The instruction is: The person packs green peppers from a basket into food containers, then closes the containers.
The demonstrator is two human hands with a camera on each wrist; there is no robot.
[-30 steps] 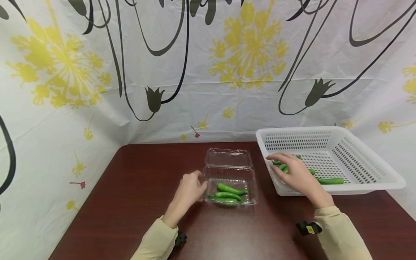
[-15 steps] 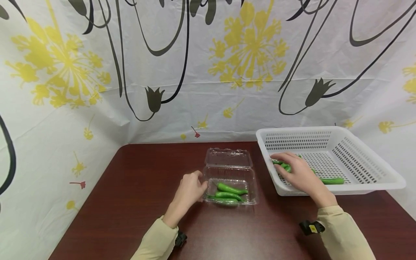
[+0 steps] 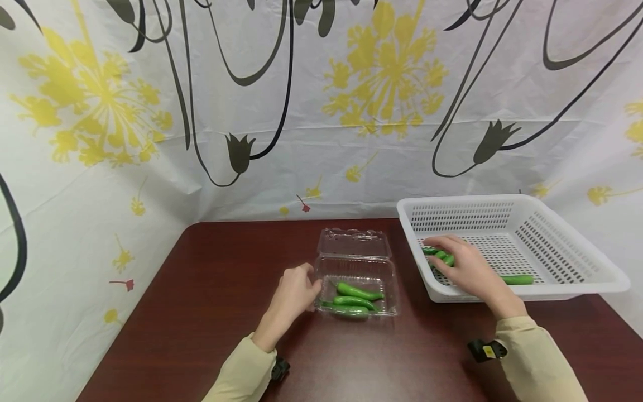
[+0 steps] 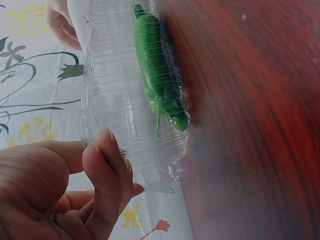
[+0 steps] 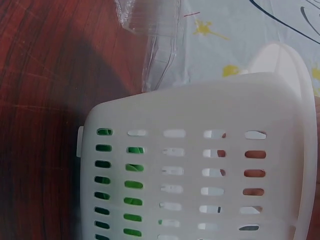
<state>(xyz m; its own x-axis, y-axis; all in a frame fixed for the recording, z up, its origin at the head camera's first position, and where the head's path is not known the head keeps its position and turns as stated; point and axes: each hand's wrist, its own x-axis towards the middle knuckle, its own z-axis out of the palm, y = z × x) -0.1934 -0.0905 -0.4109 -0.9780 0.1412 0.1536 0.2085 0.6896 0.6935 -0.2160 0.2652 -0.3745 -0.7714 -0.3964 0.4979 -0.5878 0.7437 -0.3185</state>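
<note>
My left hand [image 3: 292, 293] pinches the left rim of a clear plastic clamshell container [image 3: 351, 268], whose lid stands tilted back. Several green chili peppers [image 3: 358, 292] lie side by side in the container; in the left wrist view a green pepper [image 4: 152, 55] shows through its ridged wall. My right hand [image 3: 467, 268] hangs over the near left part of a white slotted basket [image 3: 507, 243], thumb and fingers spread apart above a cluster of green peppers [image 3: 444, 258]. In the right wrist view the basket wall [image 5: 210, 110] hides most of that hand.
One more green pepper [image 3: 519, 280] lies near the basket's front wall, right of my right hand. The dark red-brown table [image 3: 241, 251] carries both containers. A white patterned cloth [image 3: 311, 123] hangs behind and along the sides.
My right hand has shifted a little to the right inside the basket, uncovering more of the pepper cluster. The left hand and the clamshell container have stayed in place.
</note>
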